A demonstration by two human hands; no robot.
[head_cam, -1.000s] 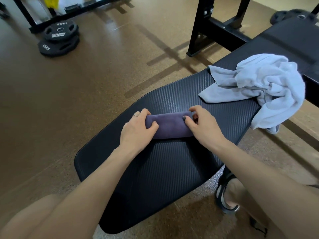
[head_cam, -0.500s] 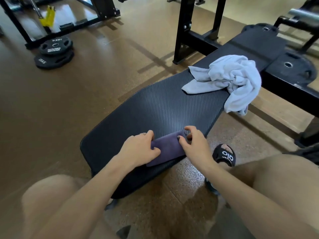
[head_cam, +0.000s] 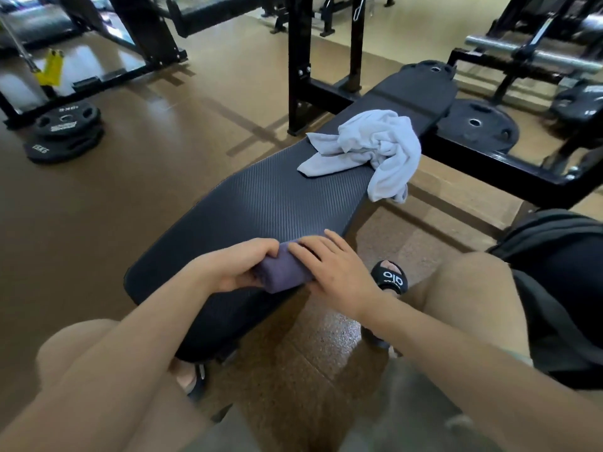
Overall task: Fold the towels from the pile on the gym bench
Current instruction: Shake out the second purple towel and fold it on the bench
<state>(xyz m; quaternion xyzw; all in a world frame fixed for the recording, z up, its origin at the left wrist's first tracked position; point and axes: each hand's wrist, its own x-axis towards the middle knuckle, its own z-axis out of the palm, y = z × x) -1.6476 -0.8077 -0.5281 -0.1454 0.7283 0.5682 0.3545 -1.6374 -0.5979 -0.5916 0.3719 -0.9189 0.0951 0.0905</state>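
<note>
Slid nearer since before, the purple towel [head_cam: 283,272] is gripped rolled by the left hand [head_cam: 233,267] and pressed flat-fingered by the right hand [head_cam: 336,272], while the white towel [head_cam: 375,151] beyond them is left unfolded.

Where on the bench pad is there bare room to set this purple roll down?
The widest bare patch of the bench pad lies between the purple towel under the left hand and right hand and the crumpled white towel. Another bare strip lies beyond the white towel, at the far end. It is crowded at the near edge, where both hands work.
</note>
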